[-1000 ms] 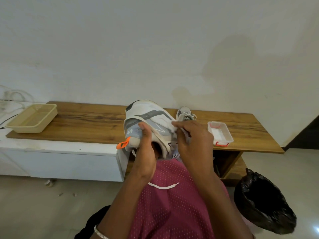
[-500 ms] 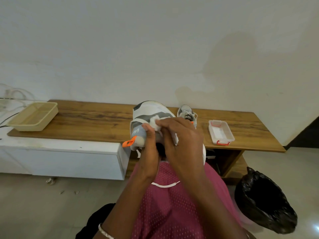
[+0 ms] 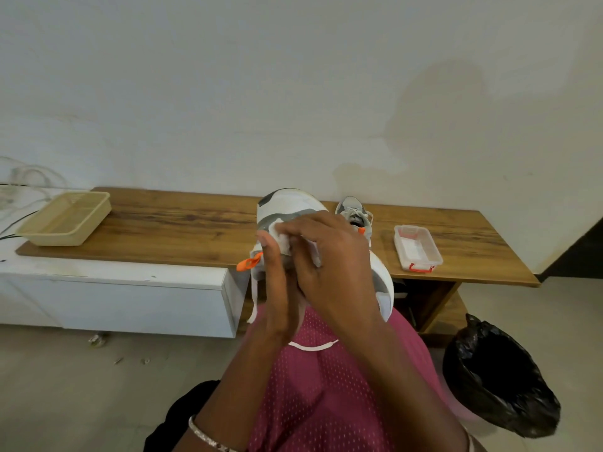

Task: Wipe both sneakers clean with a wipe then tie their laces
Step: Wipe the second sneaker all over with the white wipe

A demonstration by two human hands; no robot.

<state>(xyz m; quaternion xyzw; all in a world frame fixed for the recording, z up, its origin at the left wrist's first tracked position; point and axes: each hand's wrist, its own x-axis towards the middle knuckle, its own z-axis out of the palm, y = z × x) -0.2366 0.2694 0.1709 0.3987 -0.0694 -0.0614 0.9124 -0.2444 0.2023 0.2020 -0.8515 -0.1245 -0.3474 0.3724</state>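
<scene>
A white and grey sneaker (image 3: pixel 287 203) with an orange heel tab is held up in front of me above my lap. My left hand (image 3: pixel 277 282) grips it from below, thumb up along its heel side. My right hand (image 3: pixel 329 256) covers its side and presses a crumpled white wipe (image 3: pixel 280 234) against the upper with curled fingers. One loose white lace (image 3: pixel 254 298) hangs down from the shoe. The second grey sneaker (image 3: pixel 355 213) stands on the wooden bench top (image 3: pixel 182 230) behind my right hand, its laces untied.
A clear plastic box (image 3: pixel 417 247) with orange clips sits on the bench to the right. A beige basket (image 3: pixel 65 218) sits at the bench's left end. A bin lined with a black bag (image 3: pixel 499 376) stands on the floor at the right.
My right hand has slid the wipe leftward across the shoe's side, toward the heel. The shoe has turned slightly in my left hand.
</scene>
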